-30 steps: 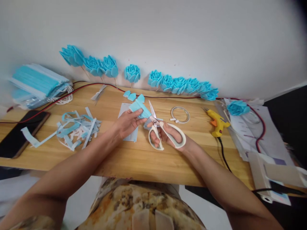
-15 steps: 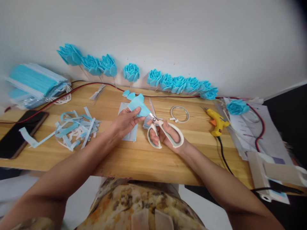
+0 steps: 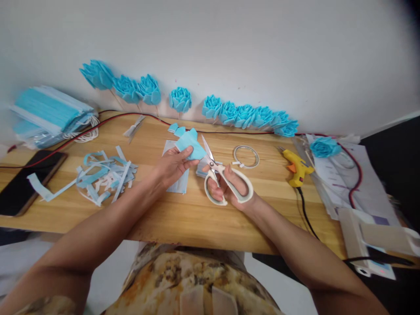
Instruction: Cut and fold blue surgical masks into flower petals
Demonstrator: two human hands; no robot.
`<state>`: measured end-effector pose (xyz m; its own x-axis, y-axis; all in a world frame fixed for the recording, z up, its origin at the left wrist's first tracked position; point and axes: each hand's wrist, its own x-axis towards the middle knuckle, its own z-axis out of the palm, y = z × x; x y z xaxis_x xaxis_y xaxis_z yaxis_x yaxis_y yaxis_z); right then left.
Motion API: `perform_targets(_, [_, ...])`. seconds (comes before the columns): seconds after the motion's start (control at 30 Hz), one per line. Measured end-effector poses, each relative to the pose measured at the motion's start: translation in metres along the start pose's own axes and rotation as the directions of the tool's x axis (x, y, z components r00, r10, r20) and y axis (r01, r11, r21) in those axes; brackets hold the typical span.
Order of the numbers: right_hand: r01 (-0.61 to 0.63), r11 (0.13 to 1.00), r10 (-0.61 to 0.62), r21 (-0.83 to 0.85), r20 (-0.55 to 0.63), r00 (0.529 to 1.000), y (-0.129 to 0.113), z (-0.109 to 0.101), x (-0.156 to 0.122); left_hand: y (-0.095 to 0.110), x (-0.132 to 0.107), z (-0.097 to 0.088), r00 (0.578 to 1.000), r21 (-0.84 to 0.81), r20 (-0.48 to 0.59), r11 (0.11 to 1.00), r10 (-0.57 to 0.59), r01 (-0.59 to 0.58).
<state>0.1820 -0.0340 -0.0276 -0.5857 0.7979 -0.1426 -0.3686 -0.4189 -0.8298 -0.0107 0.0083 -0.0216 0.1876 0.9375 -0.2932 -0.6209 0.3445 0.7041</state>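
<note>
Blue fabric (image 3: 189,142) sits pinched in the left hand (image 3: 177,166); I fear the right hand (image 3: 231,181), grasping parted scissors (image 3: 212,165), could nick the left by slipping.

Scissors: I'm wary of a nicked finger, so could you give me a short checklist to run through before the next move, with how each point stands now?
1. The left hand holds the blue piece securely: ok, thumb on top.
2. The right hand has its grip on the scissors: ok, on the handles.
3. The blades stand apart: ok.
4. Edge of the blue piece lies between the blades: cannot tell; its right corner is at them, but the overlap is unclear.
5. Left fingers at a safe margin from the blades: not ok, I'd say; they look close.
6. The glue gun is away from both hands: ok, off to the right.
</note>
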Motion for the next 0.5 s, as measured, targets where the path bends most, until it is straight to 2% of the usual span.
perform_targets(0.5, [-0.043, 0.996, 0.045, 0.074, -0.027, 0.999, -0.0008, 0.0009, 0.0026, 0.0013, 0.0006, -0.0008, 1.000, 0.025, 0.017, 1.000, 0.011, -0.011])
